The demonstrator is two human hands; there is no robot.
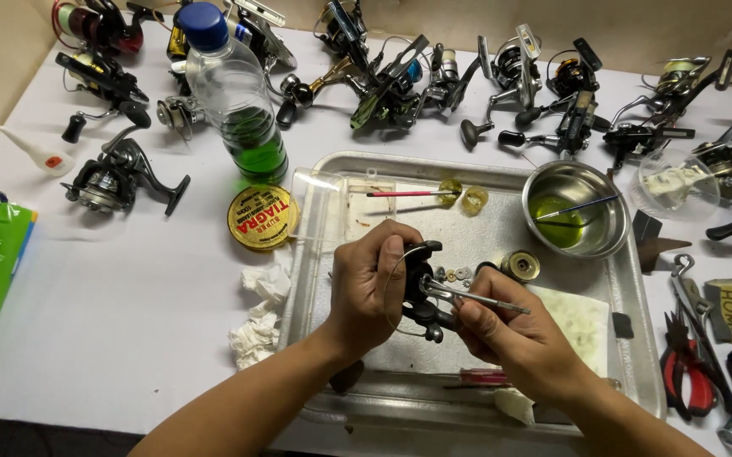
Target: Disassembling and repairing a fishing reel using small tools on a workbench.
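Fingers of the left hand (pixel 370 283) clench a black reel body (pixel 419 292); the right hand (pixel 514 334) pinches tweezers (pixel 476 298) pointing left, over a metal tray (pixel 636 296) on a white table (pixel 129 271).

A metal tray (pixel 645 338) lies on the table (pixel 129 288) before the person. Over its middle the left hand (pixel 370 283) holds a reel body (pixel 421 292), and the right hand (pixel 509 334), just right of it, holds tweezers (pixel 476 298) against the reel. Small washers (pixel 457 274) lie in the tray just behind the hands. A steel bowl (pixel 577 207) sits in the tray's far right corner. Left of the tray lie a round tin (pixel 263 217) and crumpled tissue (pixel 260 317); a bottle (pixel 235 93) stands behind the tin. Fishing reels (pixel 433 72) line the table's far edge. Pliers (pixel 687 377) lie right of the tray.
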